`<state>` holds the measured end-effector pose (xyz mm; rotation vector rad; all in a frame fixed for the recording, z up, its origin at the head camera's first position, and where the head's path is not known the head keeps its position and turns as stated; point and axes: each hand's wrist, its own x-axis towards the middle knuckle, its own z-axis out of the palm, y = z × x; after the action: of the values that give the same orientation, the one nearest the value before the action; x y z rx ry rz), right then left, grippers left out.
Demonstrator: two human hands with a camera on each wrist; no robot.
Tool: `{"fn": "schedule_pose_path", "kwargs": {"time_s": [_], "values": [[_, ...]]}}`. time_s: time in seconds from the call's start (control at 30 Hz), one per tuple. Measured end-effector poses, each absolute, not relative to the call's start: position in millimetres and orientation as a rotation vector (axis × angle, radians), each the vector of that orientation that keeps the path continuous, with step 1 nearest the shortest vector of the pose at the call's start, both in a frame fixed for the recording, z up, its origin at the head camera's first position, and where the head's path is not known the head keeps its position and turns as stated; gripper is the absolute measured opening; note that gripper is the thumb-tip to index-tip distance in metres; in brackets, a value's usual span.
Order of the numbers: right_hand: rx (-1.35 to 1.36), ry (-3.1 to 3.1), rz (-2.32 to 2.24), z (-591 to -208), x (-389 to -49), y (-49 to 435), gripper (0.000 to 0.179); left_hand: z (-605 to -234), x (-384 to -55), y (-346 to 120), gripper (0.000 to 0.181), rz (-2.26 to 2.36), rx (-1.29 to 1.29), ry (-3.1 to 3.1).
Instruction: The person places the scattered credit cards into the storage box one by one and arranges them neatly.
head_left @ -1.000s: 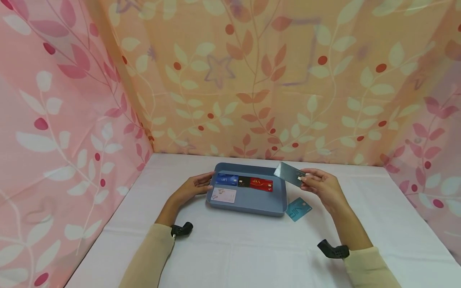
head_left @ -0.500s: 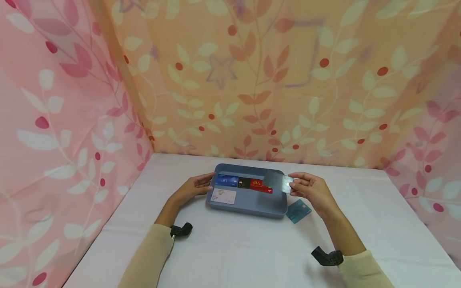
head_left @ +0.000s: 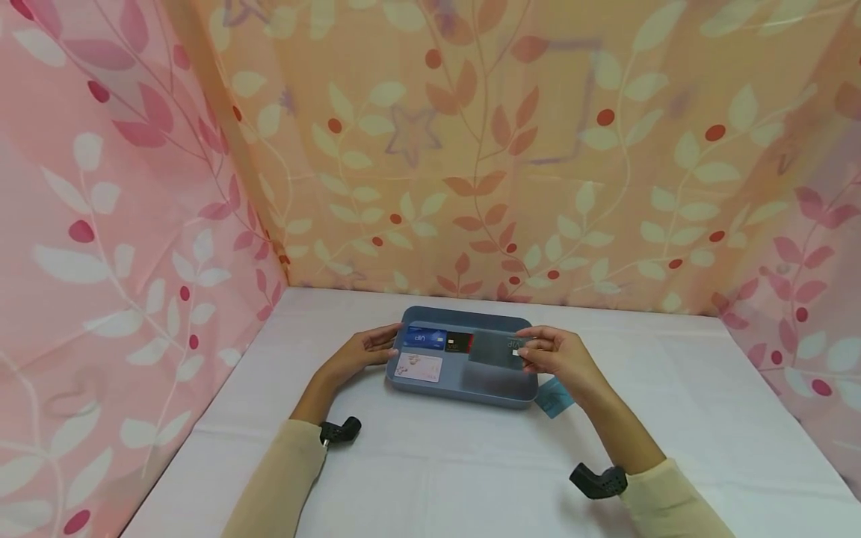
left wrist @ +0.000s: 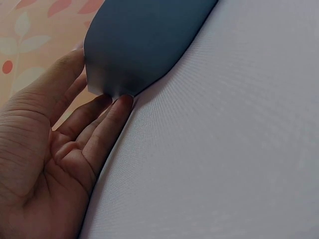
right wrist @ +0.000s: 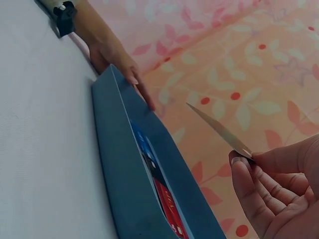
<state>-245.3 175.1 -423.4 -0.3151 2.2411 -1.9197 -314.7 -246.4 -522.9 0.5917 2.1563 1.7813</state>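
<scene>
My right hand (head_left: 558,359) pinches a dark grey VIP card (head_left: 492,351) at its right end, thumb against fingers. The card hangs over the right half of a blue-grey tray (head_left: 464,397); in the right wrist view it shows nearly edge-on, above the rim. My left hand (head_left: 356,355) holds the tray's left end, thumb at the rim and fingers low on the wall in the left wrist view. Inside the tray lie a blue card (head_left: 425,338), a black card (head_left: 459,342) and a pale floral card (head_left: 418,368). A red card (right wrist: 169,209) beside the black one is mostly covered in the head view.
A teal card (head_left: 555,400) lies on the white cloth (head_left: 430,463) by the tray's front right corner, partly behind my right hand. Floral curtains (head_left: 471,149) stand behind and at both sides. Each wrist wears a black camera mount (head_left: 599,480).
My right hand has brought the grey card left and down, from the tray's right edge to over the red card. The left hand and tray stay in place.
</scene>
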Motion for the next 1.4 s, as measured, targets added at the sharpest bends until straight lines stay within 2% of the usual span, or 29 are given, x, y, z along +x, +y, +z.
{"fn": "schedule_pose_path", "kwargs": {"time_s": [0.9, 1.4], "values": [[-0.217, 2.243, -1.809, -446, -264, 136, 0.030, -522, -313, -246, 0.065, 1.770, 0.550, 2.186], [-0.318, 2.218, -1.754, -459, -274, 124, 0.030, -521, -313, -244, 0.065, 1.777, 0.538, 2.177]]}}
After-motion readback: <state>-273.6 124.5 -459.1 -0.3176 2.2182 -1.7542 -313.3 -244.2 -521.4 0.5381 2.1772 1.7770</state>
